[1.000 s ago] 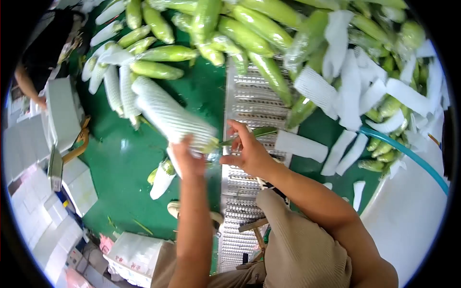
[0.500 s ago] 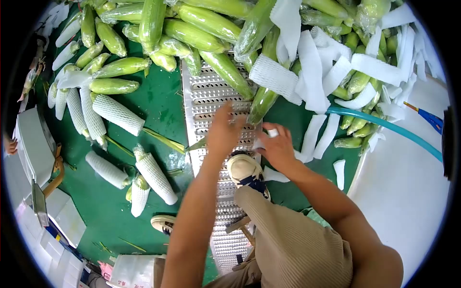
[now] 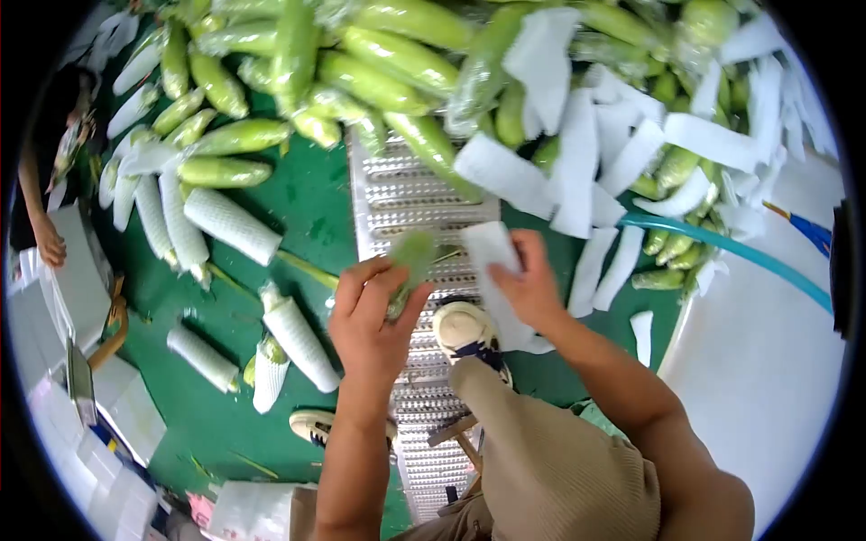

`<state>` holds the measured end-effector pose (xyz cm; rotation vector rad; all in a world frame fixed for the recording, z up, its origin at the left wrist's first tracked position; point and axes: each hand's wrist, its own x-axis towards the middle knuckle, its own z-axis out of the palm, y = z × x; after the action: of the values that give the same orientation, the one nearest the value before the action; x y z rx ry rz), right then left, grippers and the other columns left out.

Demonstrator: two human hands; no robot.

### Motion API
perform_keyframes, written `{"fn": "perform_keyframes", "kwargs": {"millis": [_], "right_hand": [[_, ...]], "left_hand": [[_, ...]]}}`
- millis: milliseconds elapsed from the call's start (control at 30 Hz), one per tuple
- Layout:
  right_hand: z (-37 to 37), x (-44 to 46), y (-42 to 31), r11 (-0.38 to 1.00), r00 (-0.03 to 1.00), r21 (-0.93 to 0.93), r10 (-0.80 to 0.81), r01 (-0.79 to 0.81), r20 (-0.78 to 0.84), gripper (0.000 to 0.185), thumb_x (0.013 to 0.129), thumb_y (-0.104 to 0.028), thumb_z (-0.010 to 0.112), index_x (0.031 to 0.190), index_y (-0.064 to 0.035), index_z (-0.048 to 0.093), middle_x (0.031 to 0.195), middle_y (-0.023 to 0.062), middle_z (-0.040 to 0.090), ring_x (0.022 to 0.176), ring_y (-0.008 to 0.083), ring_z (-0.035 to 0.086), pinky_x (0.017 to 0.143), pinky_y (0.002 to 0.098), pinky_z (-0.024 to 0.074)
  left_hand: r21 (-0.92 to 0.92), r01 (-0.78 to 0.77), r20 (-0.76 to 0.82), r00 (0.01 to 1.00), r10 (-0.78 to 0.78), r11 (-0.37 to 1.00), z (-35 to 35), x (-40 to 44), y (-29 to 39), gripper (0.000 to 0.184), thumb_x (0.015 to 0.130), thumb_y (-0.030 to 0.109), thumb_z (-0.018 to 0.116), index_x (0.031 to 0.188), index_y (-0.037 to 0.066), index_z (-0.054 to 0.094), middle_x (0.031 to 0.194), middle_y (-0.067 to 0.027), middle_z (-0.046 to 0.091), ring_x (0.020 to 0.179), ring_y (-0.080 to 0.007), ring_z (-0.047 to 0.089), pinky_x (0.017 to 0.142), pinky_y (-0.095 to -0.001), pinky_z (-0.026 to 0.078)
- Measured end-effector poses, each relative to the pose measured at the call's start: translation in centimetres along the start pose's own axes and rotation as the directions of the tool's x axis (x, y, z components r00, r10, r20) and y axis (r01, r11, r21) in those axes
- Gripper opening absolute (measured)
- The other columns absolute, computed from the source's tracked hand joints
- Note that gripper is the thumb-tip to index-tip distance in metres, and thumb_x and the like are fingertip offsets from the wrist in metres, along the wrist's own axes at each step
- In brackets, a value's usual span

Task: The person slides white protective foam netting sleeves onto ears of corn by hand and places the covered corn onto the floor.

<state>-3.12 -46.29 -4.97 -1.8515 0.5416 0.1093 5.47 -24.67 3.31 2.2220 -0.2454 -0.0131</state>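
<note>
My left hand (image 3: 365,307) is closed round a long green vegetable (image 3: 413,257) in clear film, seen nearly end-on and blurred, so its exact kind is unclear. In my right hand (image 3: 532,287) is a flattened white foam net sleeve (image 3: 492,252), pinched between thumb and fingers just right of the vegetable. The two do not touch. Both hands are above a perforated metal plank (image 3: 388,194). Beyond them lies a heap of film-wrapped green vegetables (image 3: 401,59), and loose foam sleeves (image 3: 577,171) lie on its right side.
Several vegetables in foam sleeves (image 3: 233,225) lie on the green floor (image 3: 225,316) to the left. A teal hose (image 3: 722,239) runs along the right, near a white panel (image 3: 767,361). My shoe (image 3: 465,326) rests on the plank. Another person's hand (image 3: 50,243) shows at far left.
My left hand has taken up a green vegetable from the near edge of the heap and drawn it back. My right hand has lifted a foam sleeve. The other person's arm has come further into view.
</note>
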Motion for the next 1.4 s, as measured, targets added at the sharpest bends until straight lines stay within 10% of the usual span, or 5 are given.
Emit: {"fn": "perform_keyframes", "kwargs": {"millis": [400,867,1000,1233,1400], "right_hand": [[4.0,4.6,-10.8,0.304,0.695,0.691,-0.114,-0.656,0.710,0.050,0.102,-0.019,0.054,0.147,-0.0073,0.037,0.119,0.0050,0.054,0.100,0.0103,0.056,0.084,0.0294,0.0501],[6.1,3.5,-11.4,0.722,0.676,0.147,-0.687,0.676,0.267,0.039,0.082,-0.007,0.077,0.116,0.0027,0.061,0.090,0.0092,0.067,0.088,0.0202,0.067,0.081,0.0360,0.0542],[6.1,4.6,-8.8,0.719,0.883,0.694,-0.300,-0.039,0.361,0.041,0.087,0.001,0.063,0.125,-0.0027,0.050,0.113,0.0116,0.058,0.101,0.0177,0.061,0.088,0.0326,0.0517],[9.0,4.9,-11.5,0.633,0.844,0.629,0.073,-0.451,0.532,0.044,0.095,-0.019,0.062,0.135,-0.0079,0.048,0.122,0.0085,0.058,0.102,0.0173,0.062,0.086,0.0308,0.0510],[9.3,5.3,-8.5,0.567,0.863,0.688,0.087,-0.453,0.497,0.039,0.098,-0.024,0.057,0.133,-0.0087,0.050,0.125,0.0079,0.057,0.106,0.0191,0.060,0.091,0.0334,0.0512]], "left_hand": [[-0.495,0.123,0.123,0.990,-0.071,0.860,1.5,4.2,-4.6,0.019,0.091,0.013,0.069,0.105,0.002,0.067,0.094,-0.0060,0.060,0.089,-0.0188,0.055,0.083,-0.0308,0.044],[-0.123,-0.391,-0.215,0.908,0.360,0.912,1.2,2.3,-10.1,0.016,0.078,0.029,0.068,0.090,0.017,0.066,0.086,-0.0054,0.063,0.080,-0.0247,0.059,0.069,-0.0407,0.043],[0.363,-0.108,-0.089,0.985,0.150,0.926,-3.7,1.0,-3.6,0.030,0.068,0.021,0.072,0.094,0.012,0.060,0.097,-0.0069,0.060,0.081,-0.0284,0.059,0.070,-0.0427,0.042],[-0.480,0.107,-0.039,0.989,-0.144,0.871,-2.2,-1.1,-1.9,0.030,0.084,0.011,0.063,0.114,0.005,0.062,0.108,-0.0119,0.060,0.108,-0.0303,0.057,0.098,-0.0343,0.042],[-0.941,0.338,0.305,0.837,-0.454,-0.010,0.0,-2.9,-2.6,0.022,0.102,0.031,0.055,0.115,0.014,0.058,0.112,0.0016,0.058,0.110,-0.0131,0.053,0.099,-0.0292,0.040]]}}
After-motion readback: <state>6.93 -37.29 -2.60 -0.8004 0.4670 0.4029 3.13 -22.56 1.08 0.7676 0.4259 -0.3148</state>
